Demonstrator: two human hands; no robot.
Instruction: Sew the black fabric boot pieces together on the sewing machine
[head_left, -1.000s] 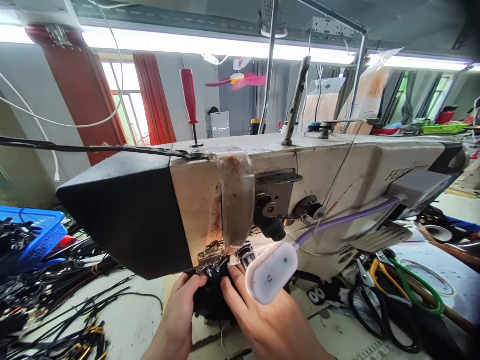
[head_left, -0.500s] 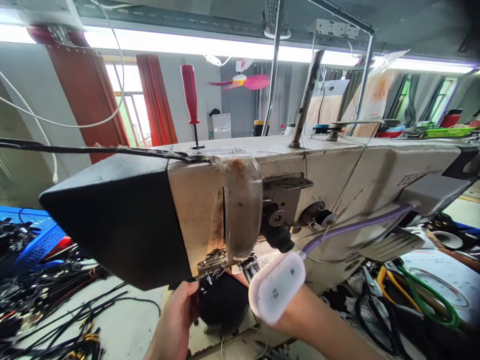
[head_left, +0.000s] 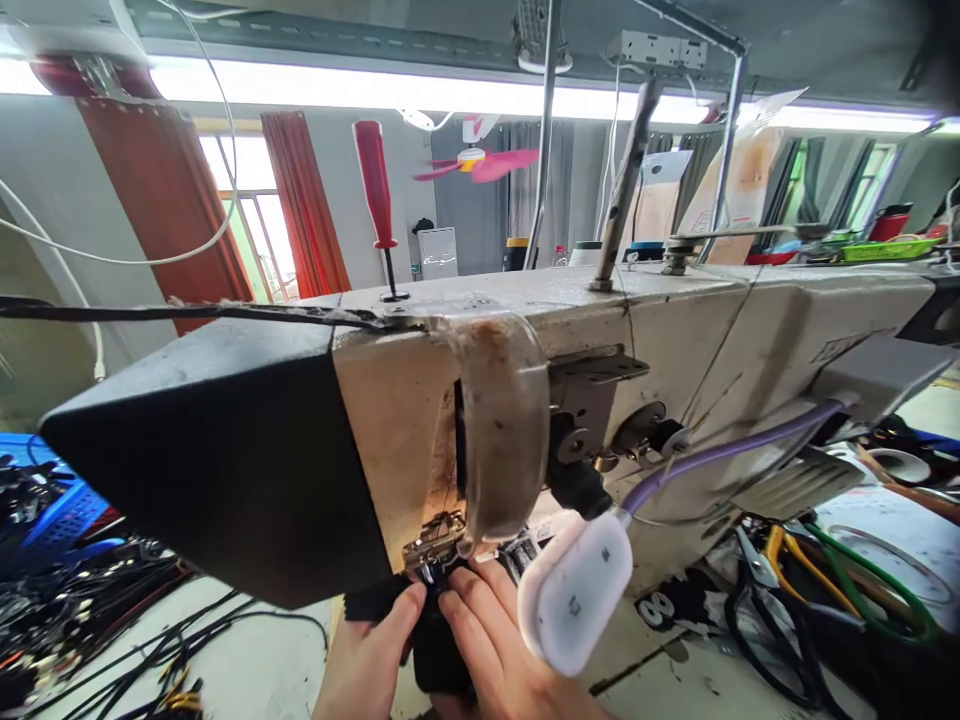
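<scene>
Under the head of a sewing machine [head_left: 401, 400], a black fabric piece [head_left: 439, 655] lies at the needle and presser foot [head_left: 431, 560]. My left hand [head_left: 367, 655] pinches its left part, thumb pressed on top close to the foot. On the other side, my right hand [head_left: 499, 640] grips the same piece, fingers bent over it and their tips beside the foot. Both hands' undersides are hidden. A white oval lamp [head_left: 576, 595] on a purple flexible neck [head_left: 720, 445] hangs just right of my right hand.
Black cords [head_left: 142, 650] and a blue basket [head_left: 67, 525] lie at the left. At the right are scissors with black handles [head_left: 757, 640], others with green handles [head_left: 892, 605], and a tape roll [head_left: 900, 465]. A red screwdriver [head_left: 375, 185] stands upright on the machine.
My right hand has come from behind the lamp to the front of the foot, onto the black fabric. The fabric has shifted and looks narrower. My left hand moved slightly right; the view moved closer.
</scene>
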